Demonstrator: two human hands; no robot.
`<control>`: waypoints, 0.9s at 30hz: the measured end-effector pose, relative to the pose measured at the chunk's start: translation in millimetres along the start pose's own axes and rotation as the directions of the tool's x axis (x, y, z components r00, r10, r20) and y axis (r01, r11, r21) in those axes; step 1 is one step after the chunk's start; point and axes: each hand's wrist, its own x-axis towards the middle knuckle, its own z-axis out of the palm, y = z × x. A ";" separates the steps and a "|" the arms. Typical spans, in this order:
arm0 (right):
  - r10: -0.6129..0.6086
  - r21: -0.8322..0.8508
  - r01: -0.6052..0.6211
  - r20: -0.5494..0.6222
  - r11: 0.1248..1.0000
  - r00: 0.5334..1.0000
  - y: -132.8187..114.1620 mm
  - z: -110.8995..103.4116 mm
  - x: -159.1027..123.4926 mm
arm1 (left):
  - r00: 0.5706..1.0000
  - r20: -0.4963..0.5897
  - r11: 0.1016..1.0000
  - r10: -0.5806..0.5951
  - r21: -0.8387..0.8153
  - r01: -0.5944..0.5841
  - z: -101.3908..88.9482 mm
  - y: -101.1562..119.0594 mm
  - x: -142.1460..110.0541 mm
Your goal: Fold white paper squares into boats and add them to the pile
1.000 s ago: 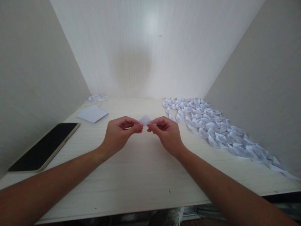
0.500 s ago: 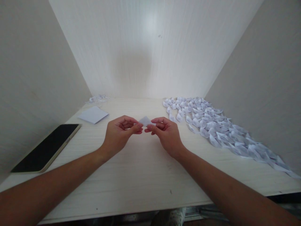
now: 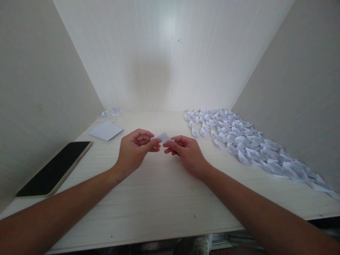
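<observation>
Pinching a small folded paper piece (image 3: 163, 136) between thumb and fingertips of left hand (image 3: 135, 150) and right hand (image 3: 186, 151), both closed narrowly on it, just above the pale table (image 3: 159, 191) at centre. Spread along the right: many folded paper pieces (image 3: 247, 145) (all white). Lying left: dark phone (image 3: 54, 169), white paper sheet (image 3: 106, 130).

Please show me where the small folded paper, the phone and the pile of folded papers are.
Folded paper (image 3: 163, 137), head view, on its white middle showing between the two hands.
Phone (image 3: 54, 169), head view, on the middle of its dark screen.
Paper pile (image 3: 247, 143), head view, on folded pieces near the pile's middle.
</observation>
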 end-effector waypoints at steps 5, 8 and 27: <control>0.011 0.045 -0.013 0.036 0.999 0.999 2.8 -0.7 0.4 | 1.000 -0.018 1.000 -0.006 -0.007 0.005 0.8 1.6 -0.3; 0.016 0.052 -0.019 0.044 0.998 0.999 1.8 0.1 -0.6 | 0.999 -0.045 0.998 -0.022 -0.065 0.019 1.2 0.8 -1.2; -0.186 -0.462 0.207 0.092 0.862 0.978 2.6 7.8 -8.9 | 0.994 0.066 0.993 -0.089 0.084 0.084 1.7 2.7 -4.9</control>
